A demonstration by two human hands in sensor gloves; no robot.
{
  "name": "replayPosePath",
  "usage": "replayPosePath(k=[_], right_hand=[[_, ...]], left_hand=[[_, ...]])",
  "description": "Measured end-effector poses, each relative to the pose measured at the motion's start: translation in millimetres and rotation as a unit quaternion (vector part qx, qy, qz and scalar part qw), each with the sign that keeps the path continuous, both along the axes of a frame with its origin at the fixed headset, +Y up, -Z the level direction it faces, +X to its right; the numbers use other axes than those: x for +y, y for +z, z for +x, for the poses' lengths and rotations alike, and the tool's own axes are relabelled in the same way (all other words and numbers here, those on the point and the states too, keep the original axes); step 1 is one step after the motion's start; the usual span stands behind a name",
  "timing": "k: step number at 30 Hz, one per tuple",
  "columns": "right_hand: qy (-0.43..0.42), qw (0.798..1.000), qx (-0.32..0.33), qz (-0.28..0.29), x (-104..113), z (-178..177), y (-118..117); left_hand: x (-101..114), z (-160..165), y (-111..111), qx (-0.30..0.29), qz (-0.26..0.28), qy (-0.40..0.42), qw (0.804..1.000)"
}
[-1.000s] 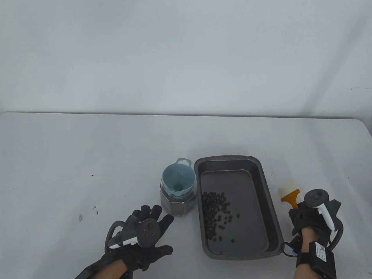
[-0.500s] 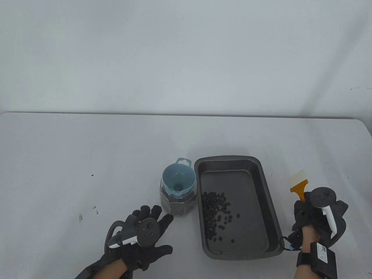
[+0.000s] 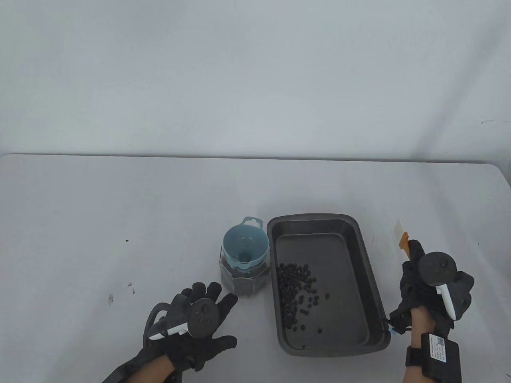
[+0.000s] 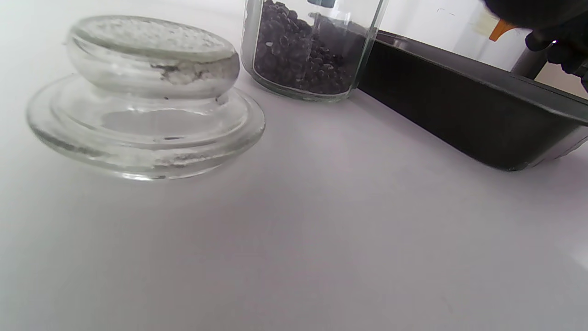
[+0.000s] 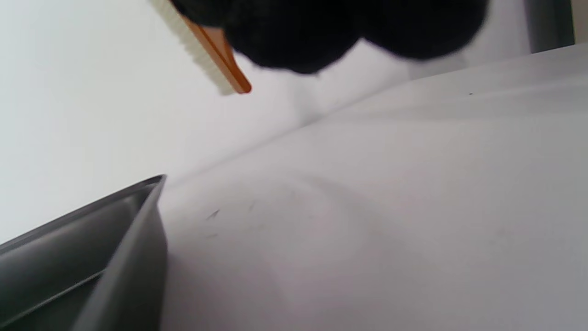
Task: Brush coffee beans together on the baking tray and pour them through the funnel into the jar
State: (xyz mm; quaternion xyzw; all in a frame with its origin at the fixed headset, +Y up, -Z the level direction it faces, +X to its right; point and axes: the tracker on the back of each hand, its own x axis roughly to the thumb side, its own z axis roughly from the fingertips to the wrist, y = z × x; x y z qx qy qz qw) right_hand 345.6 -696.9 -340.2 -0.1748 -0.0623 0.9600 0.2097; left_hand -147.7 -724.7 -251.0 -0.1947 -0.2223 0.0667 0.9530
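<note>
Risk: a hard sweep flicks beans over the low baking tray point(image 3: 377, 279) rim, since they lie loose near its jar-side wall. Left hand point(image 3: 195, 319) lies flat, fingers relaxed, holding nothing, near the jar point(image 3: 243, 279). Right hand point(image 3: 429, 283) clenches the brush point(image 3: 401, 235), bristles up, outside the tray. Coffee beans point(image 3: 297, 291) sit well left of those fingers; funnel point(image 3: 244, 245) seated in jar.

Table view looks down from the person's side at the whole table point(image 3: 119, 199), fairly far, wall behind. Left wrist view sits low, almost on the tabletop, facing right across a glass lid point(image 4: 142, 101) to the jar point(image 4: 308, 50) and baking tray point(image 4: 459, 105), both shared with the table view. Right wrist view is also low and tilted, close up, sharing the tray corner point(image 5: 138, 220) and brush point(image 5: 206, 50).
</note>
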Motion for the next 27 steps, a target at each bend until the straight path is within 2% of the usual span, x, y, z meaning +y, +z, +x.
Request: replayPosePath(k=[5,10,17,21,25,27], right_hand=[[0.006,0.998,0.058,-0.011,5.9,-20.3,-3.7],[0.029,0.994,0.102,0.005,17.3,-45.5,-4.1],[0.075,0.986,0.134,0.069,35.2,-80.3,-2.0],[0.085,0.981,0.16,0.063,36.8,-94.8,-5.7],[0.098,0.974,0.167,0.115,39.1,-104.4,-8.4],[0.116,0.972,0.167,0.121,40.7,-110.6,-10.9]], left_hand=[[0.0,-0.9,-0.5,0.001,-0.002,0.002,1.0],[0.0,-1.9,-1.4,0.001,-0.006,0.005,1.0],[0.1,-4.0,-3.1,0.005,-0.011,0.009,1.0],[-0.9,-5.3,-4.4,0.009,-0.019,0.008,1.0],[-2.1,-6.4,-5.9,0.011,-0.026,0.011,1.0],[-2.3,-6.5,-6.2,0.011,-0.027,0.011,1.0]])
